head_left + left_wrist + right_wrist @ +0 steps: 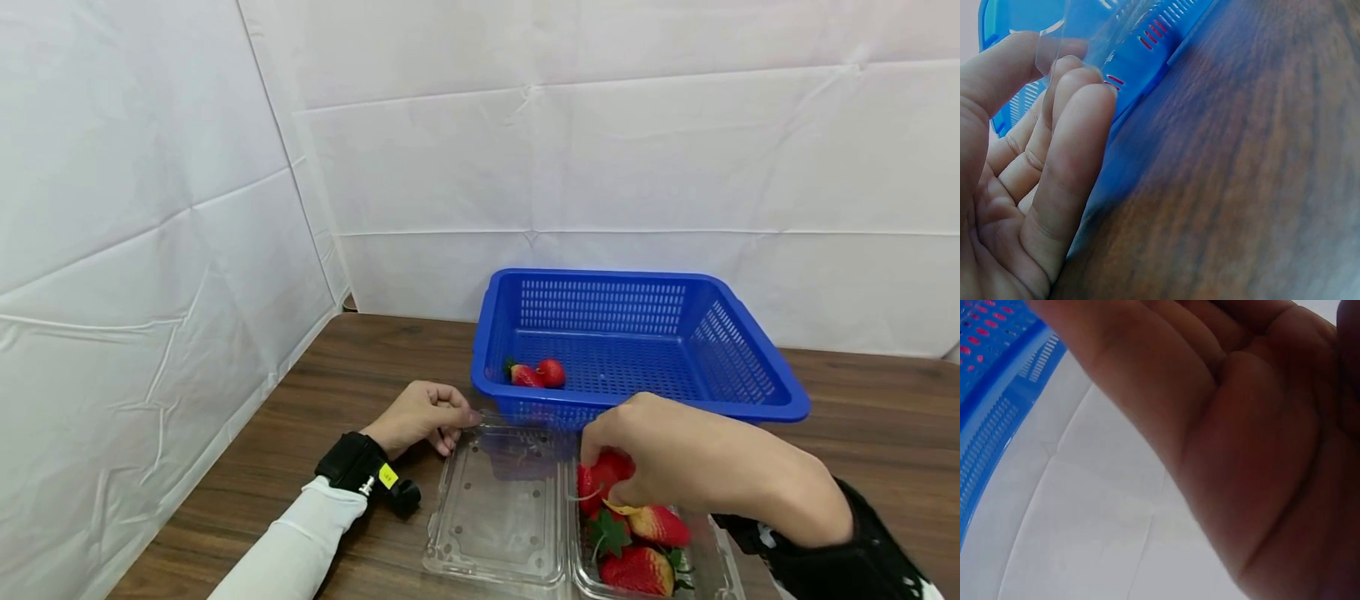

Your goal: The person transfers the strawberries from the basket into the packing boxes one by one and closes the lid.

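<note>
A clear plastic clamshell box lies unfolded on the table, its flat lid (504, 510) to the left of the strawberry-filled half. With thumb and fingers, my left hand (426, 418) pinches the lid's far left corner; the left wrist view also has the clear plastic edge (1054, 53) between thumb and fingers. Over the filled half, my right hand (667, 450) has its fingers and thumb around a red strawberry (597, 482). Below it lie more strawberries (637, 570), some with green leaves. In the right wrist view the fingertips are out of frame.
Behind the box stands a blue slotted basket (780, 408) with two strawberries (527, 377) in its near left corner. The brown wooden table (360, 358) ends at white cloth walls (420, 167) at the back and left.
</note>
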Demonstrator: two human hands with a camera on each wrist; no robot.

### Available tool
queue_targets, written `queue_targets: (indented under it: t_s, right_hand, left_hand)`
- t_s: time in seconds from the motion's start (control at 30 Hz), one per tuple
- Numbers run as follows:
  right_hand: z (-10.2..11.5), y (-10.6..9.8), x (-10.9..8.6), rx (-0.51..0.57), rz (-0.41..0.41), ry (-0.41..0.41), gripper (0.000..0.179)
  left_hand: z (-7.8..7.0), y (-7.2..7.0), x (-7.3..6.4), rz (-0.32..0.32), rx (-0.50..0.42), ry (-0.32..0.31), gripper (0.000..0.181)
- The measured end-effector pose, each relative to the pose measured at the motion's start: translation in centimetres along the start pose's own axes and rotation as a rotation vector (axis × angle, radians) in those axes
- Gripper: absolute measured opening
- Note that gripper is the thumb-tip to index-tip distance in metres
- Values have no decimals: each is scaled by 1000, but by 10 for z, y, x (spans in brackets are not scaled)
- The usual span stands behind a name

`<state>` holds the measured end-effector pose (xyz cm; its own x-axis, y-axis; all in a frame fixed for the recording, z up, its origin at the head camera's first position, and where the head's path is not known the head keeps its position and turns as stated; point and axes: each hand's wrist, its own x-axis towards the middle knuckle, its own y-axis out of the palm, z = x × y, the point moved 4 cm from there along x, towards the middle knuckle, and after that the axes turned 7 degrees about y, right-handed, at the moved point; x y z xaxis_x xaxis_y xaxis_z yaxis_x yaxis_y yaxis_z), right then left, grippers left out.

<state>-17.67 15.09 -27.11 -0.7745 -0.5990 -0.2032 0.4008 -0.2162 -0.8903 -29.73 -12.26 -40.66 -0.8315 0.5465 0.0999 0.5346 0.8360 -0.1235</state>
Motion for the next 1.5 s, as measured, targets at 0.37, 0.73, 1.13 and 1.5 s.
queue_targets:
  t_s: [0.37, 0.73, 1.13, 1.5]
  right_hand:
    - [6, 13, 0, 48, 105, 35, 25]
    - [11, 27, 6, 34, 145, 95, 28]
    - [13, 31, 14, -7, 166, 116, 27]
    - [15, 36, 17, -36, 131, 111, 30]
  left_hand:
    - [-1, 0, 0, -15, 12, -3, 10]
    - [1, 2, -2, -12, -1, -8, 8]
    - [0, 1, -1, -8, -4, 7, 7]
    - [1, 1, 0, -6, 4, 3, 6]
